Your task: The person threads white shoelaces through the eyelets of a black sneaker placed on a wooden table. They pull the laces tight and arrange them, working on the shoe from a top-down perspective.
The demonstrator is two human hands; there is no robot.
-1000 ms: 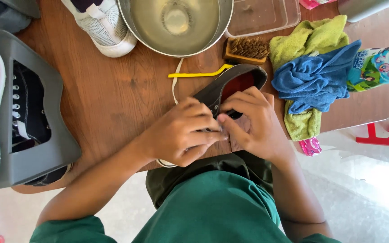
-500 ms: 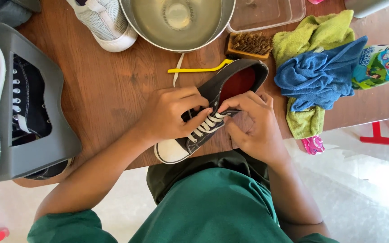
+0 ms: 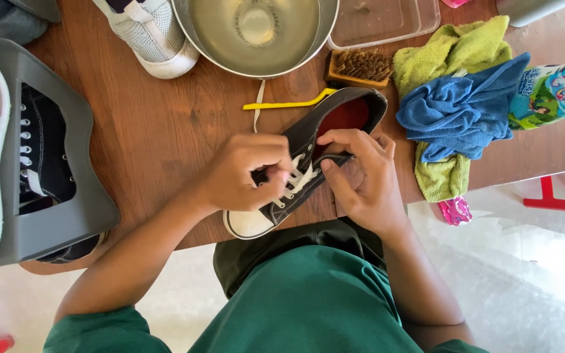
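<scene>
Both hands (image 3: 246, 180) lacing sneaker (image 3: 308, 163), bowl (image 3: 256, 33) perhaps empty

Bare tabletop (image 3: 165, 131) lies open left of the black sneaker (image 3: 308, 163), as far as the grey tray (image 3: 93, 196). Beyond it the steel bowl (image 3: 256, 33), yellow toothbrush (image 3: 289, 103) and scrub brush (image 3: 361, 65) crowd the way; towels (image 3: 459, 111) block the right.

A home shoe-cleaning spot: a wooden table (image 3: 165, 131) crowded with sneakers (image 3: 155, 36), a metal basin (image 3: 256, 33), a scrub brush (image 3: 361, 65) and rags (image 3: 459, 111).
</scene>
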